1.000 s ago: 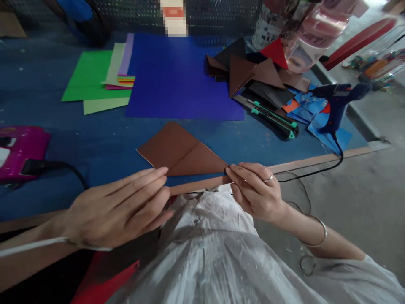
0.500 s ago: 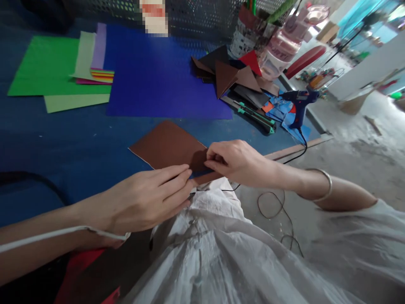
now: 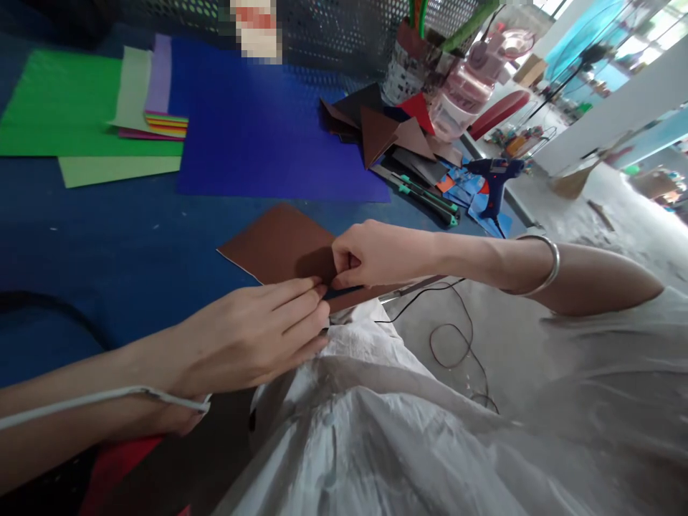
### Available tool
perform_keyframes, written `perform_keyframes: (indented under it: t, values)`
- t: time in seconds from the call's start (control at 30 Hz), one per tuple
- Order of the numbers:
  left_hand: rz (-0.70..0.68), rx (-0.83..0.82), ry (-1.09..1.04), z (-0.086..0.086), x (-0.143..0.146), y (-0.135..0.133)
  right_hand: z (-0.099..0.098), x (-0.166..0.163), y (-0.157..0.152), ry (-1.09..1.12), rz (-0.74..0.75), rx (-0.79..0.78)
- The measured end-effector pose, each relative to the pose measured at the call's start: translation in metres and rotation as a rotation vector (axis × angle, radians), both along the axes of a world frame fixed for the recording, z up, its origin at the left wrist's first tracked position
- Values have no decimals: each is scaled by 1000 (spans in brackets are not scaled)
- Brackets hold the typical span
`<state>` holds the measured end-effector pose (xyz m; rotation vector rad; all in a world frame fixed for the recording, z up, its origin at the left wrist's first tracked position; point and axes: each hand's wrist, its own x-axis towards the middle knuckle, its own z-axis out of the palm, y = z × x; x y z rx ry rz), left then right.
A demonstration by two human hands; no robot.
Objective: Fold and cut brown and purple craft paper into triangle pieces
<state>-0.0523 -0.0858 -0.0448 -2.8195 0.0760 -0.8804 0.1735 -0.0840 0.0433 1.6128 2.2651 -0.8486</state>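
A brown sheet of paper lies cornerwise on the blue tabletop near its front edge. My left hand reaches in from the left with fingers stretched out, its fingertips at the paper's near edge; the thumb is hidden. On the right side of the sheet, my right hand is closed, thumb and curled fingers pinching at the paper's near right edge. The two hands almost meet there. Whether the edge is folded under the fingers is hidden.
Behind lie a large blue sheet, green sheets, brown and black paper pieces, a utility knife and a glue gun. A pink bottle stands at the back right. A thin cord trails over the floor.
My right hand has slid left along the paper toward my left hand, which stays nearly in place. The view has shifted slightly.
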Motion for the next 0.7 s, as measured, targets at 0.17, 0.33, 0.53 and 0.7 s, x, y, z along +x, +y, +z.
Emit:
perform_keyframes:
  t: [0.17,0.33,0.53,0.7]
  values:
    - [12,-19,-6,1,0,0,-1,15,-1,17,-41,-77]
    - [7,-77,-9,-1,-5,0,0,31,-6,35,-103,-87]
    - [6,-92,26,2,-4,1,1,47,-13,26,-189,-108]
    - [-3,-137,45,-6,-8,3,3,58,-18,36,-262,-132]
